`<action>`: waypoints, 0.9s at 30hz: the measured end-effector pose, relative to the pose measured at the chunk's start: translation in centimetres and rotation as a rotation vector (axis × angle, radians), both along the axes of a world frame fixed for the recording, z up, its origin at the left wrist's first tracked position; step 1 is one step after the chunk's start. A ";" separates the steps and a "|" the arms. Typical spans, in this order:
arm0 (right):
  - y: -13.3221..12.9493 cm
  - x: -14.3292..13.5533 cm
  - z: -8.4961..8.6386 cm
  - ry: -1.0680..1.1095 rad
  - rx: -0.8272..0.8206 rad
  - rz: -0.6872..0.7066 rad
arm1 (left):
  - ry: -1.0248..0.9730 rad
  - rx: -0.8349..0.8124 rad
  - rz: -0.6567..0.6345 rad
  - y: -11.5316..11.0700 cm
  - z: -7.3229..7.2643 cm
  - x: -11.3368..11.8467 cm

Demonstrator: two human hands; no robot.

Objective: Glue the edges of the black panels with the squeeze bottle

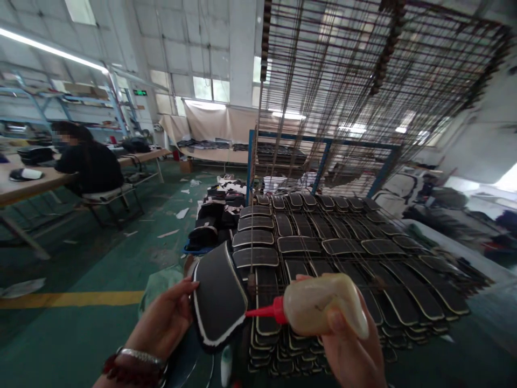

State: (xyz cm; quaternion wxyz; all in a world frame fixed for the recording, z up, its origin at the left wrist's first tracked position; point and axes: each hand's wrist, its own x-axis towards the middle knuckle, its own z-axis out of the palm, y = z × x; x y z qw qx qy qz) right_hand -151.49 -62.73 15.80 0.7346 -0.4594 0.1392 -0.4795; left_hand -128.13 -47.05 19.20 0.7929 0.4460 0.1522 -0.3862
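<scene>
My left hand (172,315) grips the left edge of a dark, curved panel (220,293), thumb on its face. A white line of glue runs along the panel's left and lower edges, and a paler line follows its right edge. In my right hand (349,345) is a squeeze glue bottle (323,304), tipped on its side, with yellowish contents. Its red nozzle (262,311) points left, the tip at the panel's lower right corner. My right fingers wrap the bottle, partly hidden behind it.
A wire drying rack (323,242) with many similar dark panels fills the right side, its upper grids tilted up. Black pieces (208,218) are piled on the floor left of it. Further left, a person (91,156) sits at a table (16,180). Paper scraps litter the green floor (92,264).
</scene>
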 end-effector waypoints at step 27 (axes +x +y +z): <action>1.9 3.8 -4.2 0.006 0.123 0.030 | 0.128 -0.066 0.162 -0.3 -1.6 -1.0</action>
